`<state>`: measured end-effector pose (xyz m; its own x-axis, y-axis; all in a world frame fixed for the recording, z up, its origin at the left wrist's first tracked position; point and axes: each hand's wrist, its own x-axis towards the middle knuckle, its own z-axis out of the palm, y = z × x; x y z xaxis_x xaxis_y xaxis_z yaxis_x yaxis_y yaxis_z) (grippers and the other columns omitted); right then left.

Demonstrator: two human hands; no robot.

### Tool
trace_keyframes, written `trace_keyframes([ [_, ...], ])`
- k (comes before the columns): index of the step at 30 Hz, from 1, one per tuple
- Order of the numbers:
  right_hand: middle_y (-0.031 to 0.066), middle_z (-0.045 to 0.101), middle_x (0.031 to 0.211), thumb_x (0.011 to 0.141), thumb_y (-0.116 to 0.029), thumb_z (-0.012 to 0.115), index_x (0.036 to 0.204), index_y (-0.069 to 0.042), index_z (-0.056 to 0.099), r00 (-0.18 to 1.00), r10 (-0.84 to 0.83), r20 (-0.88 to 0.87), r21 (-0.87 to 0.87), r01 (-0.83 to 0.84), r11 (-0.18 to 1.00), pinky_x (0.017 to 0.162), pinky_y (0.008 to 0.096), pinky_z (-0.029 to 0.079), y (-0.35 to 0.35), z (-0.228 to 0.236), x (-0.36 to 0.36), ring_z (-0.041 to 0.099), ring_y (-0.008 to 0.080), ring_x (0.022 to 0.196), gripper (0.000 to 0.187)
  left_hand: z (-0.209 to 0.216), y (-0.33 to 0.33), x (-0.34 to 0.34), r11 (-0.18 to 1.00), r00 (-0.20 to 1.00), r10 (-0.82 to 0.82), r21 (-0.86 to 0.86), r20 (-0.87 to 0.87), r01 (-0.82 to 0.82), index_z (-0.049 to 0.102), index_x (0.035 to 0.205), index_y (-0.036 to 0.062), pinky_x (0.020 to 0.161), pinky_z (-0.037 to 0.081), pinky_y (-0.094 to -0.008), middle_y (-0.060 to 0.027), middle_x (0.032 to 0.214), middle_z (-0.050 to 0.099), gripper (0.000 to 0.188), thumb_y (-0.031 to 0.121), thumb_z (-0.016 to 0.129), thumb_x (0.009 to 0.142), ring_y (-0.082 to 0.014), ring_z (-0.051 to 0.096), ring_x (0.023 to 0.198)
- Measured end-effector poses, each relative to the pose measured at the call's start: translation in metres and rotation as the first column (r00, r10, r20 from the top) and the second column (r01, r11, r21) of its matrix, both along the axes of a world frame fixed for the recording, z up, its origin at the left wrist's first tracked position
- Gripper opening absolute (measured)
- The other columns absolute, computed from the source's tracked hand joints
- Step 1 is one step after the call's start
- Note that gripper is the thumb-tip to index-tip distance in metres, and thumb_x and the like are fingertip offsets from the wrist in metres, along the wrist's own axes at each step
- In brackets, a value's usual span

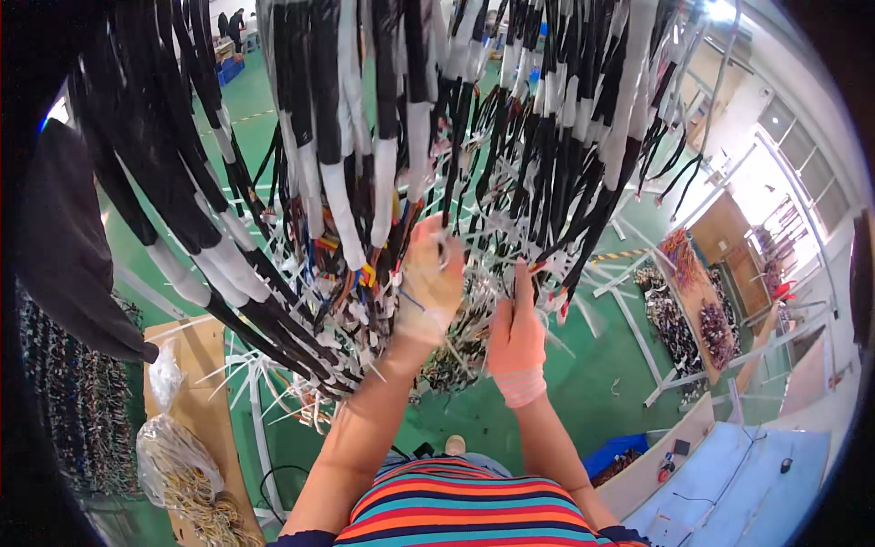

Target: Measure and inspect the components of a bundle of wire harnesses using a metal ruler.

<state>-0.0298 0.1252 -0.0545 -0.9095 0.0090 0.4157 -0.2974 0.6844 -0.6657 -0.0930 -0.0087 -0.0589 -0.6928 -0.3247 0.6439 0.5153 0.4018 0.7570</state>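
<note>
Bundles of wire harness [346,91] in black and white sleeving hang in front of me, with coloured wires and white cable ties around their lower ends. Among them my left hand [427,283], in a pale glove, is raised with its fingers curled beside a black sleeved strand. Motion smears it, and what it grips cannot be made out. My right hand [518,346], in an orange-pink glove, is close by on the right. Its index finger points up and its thumb lies near it, at the white cable ties [510,260]. Anything small between those fingertips is hidden.
A dark cloth [77,246] hangs at the left, above a brown board [187,383] with a plastic bag of wires [178,465]. White frame bars [633,337] stand on the green floor. A light-blue table [729,483] is at the lower right. People [237,29] are far off.
</note>
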Motion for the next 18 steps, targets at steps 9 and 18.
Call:
trace_keyframes([
  [9, 0.0093, 0.053, 0.06, 0.094, -0.009, 0.043, 0.141, 0.0, 0.037, 0.994, 0.062, -0.092, -0.117, -0.073, 0.99, 0.052, 0.0295, 0.044, 0.013, -0.008, -0.008, 0.051, 0.0151, 0.051, 0.049, -0.023, 0.014, -0.062, 0.961, 0.947, -0.24, 0.187, 0.213, 0.202, 0.063, 0.109, 0.0008, 0.069, 0.044, -0.0227, 0.0015, 0.082, 0.06, 0.026, 0.022, 0.054, 0.097, -0.0084, 0.053, 0.075],
  [18, -0.0048, 0.045, 0.067, 0.097, -0.013, 0.041, 0.129, 0.002, 0.052, 0.975, 0.216, 0.04, -0.225, -0.202, 0.953, 0.051, 0.0196, 0.03, 0.05, 0.016, 0.0, 0.035, 0.0043, 0.054, 0.037, 0.035, -0.001, 0.088, 0.67, 0.667, -0.715, 0.474, 0.208, 0.571, 0.064, 0.093, -0.0002, 0.071, 0.046, -0.0261, -0.0036, 0.079, 0.064, 0.017, 0.012, 0.052, 0.093, -0.0093, 0.057, 0.074],
])
